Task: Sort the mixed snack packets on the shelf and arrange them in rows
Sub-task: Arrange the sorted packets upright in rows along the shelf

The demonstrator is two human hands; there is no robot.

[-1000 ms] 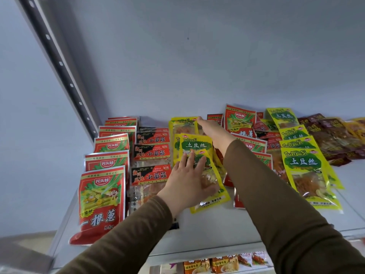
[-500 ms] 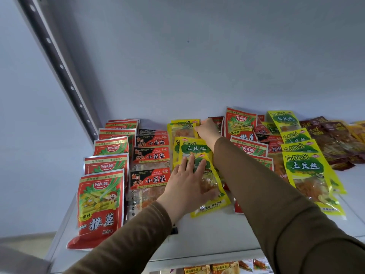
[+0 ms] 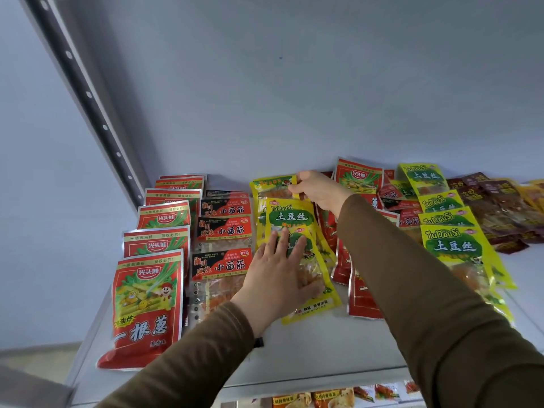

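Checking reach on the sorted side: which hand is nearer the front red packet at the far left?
Left. The left hand presses a yellow packet two rows right of the front red packet; the right hand is farther back and right.

Yellow packets (image 3: 453,245) read "TuDouSi 土豆丝"; red-black packets (image 3: 220,265) "小面筋"; red packets (image 3: 145,307) "一根葱".

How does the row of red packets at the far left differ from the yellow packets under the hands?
The red row lies untouched in a straight, evenly overlapped line; the yellow packets are being handled, with the left hand flat on the front one and the right hand pinching the rear one. The red row shows more packets. Both run front to back on the shelf.
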